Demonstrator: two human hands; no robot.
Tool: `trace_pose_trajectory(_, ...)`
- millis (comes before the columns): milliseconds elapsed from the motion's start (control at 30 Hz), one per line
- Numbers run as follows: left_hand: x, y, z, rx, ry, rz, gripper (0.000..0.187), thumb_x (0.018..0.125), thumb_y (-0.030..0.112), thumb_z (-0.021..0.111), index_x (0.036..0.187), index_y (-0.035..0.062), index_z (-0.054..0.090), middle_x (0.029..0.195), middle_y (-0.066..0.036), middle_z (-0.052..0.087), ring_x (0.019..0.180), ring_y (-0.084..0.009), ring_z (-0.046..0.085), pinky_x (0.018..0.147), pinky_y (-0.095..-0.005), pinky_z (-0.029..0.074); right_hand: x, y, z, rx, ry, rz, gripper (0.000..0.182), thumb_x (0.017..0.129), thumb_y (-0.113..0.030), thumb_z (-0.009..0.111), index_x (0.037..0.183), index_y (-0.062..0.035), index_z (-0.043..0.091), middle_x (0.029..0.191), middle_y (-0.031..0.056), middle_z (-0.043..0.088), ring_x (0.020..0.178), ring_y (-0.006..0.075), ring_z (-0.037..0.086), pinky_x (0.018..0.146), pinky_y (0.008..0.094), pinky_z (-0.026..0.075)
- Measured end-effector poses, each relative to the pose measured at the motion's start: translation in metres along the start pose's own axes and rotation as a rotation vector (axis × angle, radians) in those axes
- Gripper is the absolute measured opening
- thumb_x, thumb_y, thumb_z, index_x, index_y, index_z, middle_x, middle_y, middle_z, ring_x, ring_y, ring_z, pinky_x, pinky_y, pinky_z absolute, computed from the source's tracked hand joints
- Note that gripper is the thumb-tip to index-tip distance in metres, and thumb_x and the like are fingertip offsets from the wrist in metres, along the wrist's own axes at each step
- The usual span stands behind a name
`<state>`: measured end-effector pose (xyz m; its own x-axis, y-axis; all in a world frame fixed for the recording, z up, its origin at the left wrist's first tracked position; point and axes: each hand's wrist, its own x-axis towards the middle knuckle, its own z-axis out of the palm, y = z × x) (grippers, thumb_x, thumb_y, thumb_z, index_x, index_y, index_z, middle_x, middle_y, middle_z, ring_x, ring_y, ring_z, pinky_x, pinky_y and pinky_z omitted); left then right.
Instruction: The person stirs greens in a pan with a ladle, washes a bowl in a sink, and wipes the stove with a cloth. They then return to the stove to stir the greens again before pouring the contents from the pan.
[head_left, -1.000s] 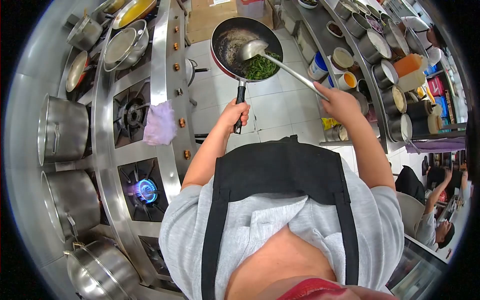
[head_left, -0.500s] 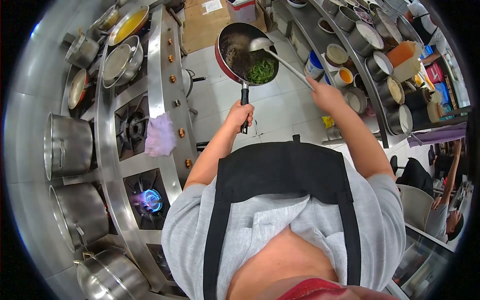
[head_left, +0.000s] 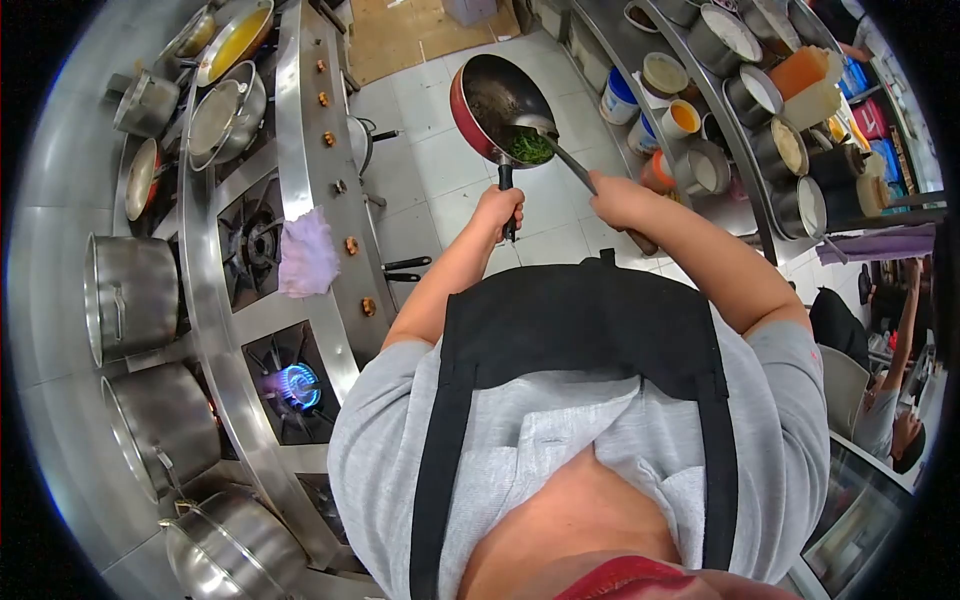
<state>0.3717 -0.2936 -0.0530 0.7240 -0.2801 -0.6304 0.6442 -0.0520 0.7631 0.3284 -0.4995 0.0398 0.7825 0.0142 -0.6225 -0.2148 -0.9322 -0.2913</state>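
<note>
My left hand [head_left: 499, 211] is wrapped round the black handle of a red frying pan [head_left: 478, 128], which is held out over the floor. The pan tilts, and chopped green leaves [head_left: 531, 148] are gathered at its near right side. Dark residue coats the inside beside them. My right hand [head_left: 624, 203] grips the long handle of a ladle [head_left: 533, 124]. The ladle's bowl is inside the pan, right at the greens and covering part of them.
Along the left runs a steel stove with a lit burner [head_left: 298, 385], large pots [head_left: 135, 298] and a purple cloth [head_left: 308, 252] on its edge. Shelves at right hold several containers, including a steel pot [head_left: 780, 147]. Another person [head_left: 885, 405] is at far right.
The ladle has come down from above the greens into them, and my right hand has moved closer to my body. The pan has shifted slightly right, and the greens look more bunched.
</note>
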Motion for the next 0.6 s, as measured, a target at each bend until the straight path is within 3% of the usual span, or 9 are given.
trace_pose_trajectory(133, 0.019, -0.021, 0.001, 0.007, -0.024, -0.046, 0.012, 0.073, 0.008, 0.052, 0.063, 0.0026, 0.047, 0.051, -0.006, 0.048, 0.039, -0.0165, 0.046, 0.037, -0.0302, 0.04, 0.002, 0.011, 0.004, 0.139, -0.011, -0.057, 0.041, 0.086, -0.018, 0.048, 0.123, -0.0002, 0.042, 0.075, 0.0179, 0.06, 0.059, 0.0282, 0.06, 0.057, 0.04, 0.049)
trace_pose_trajectory(200, 0.023, -0.029, 0.002, 0.032, -0.018, -0.04, 0.013, 0.073, 0.007, 0.051, 0.062, 0.0019, 0.048, 0.05, -0.007, 0.047, 0.04, -0.0171, 0.047, 0.037, -0.0307, 0.04, 0.002, 0.012, -0.003, 0.435, -0.186, 0.027, 0.038, 0.087, -0.018, 0.048, 0.121, -0.0013, 0.044, 0.064, 0.009, 0.053, 0.046, 0.0186, 0.052, 0.045, 0.0356, 0.045)
trace_pose_trajectory(233, 0.022, -0.03, 0.003, 0.037, -0.024, -0.045, 0.013, 0.073, 0.007, 0.051, 0.062, 0.0019, 0.048, 0.05, -0.007, 0.047, 0.04, -0.0171, 0.047, 0.037, -0.0307, 0.04, -0.005, 0.009, -0.007, 0.442, -0.186, 0.033, 0.038, 0.087, -0.018, 0.048, 0.121, -0.0013, 0.044, 0.064, 0.009, 0.053, 0.046, 0.0186, 0.052, 0.045, 0.0356, 0.045)
trace_pose_trajectory(300, 0.019, -0.03, 0.007, 0.036, -0.006, -0.036, 0.012, 0.073, 0.007, 0.051, 0.063, 0.0016, 0.047, 0.05, -0.007, 0.047, 0.039, -0.0169, 0.046, 0.037, -0.0311, 0.04, -0.019, 0.002, -0.011, 0.589, -0.162, 0.004, 0.021, 0.083, -0.012, 0.048, 0.095, 0.0042, 0.048, 0.057, 0.0077, 0.048, 0.044, 0.0187, 0.052, 0.04, 0.0344, 0.043)
trace_pose_trajectory(600, 0.021, -0.034, 0.013, 0.105, -0.011, -0.031, 0.008, 0.073, 0.006, 0.051, 0.067, 0.0012, 0.047, 0.054, -0.006, 0.047, 0.041, -0.0157, 0.046, 0.037, -0.031, 0.041, -0.04, -0.008, -0.001, 0.669, -0.13, 0.039, 0.023, 0.083, -0.013, 0.048, 0.096, 0.0057, 0.049, 0.06, 0.0098, 0.052, 0.045, 0.0197, 0.054, 0.041, 0.0347, 0.044)
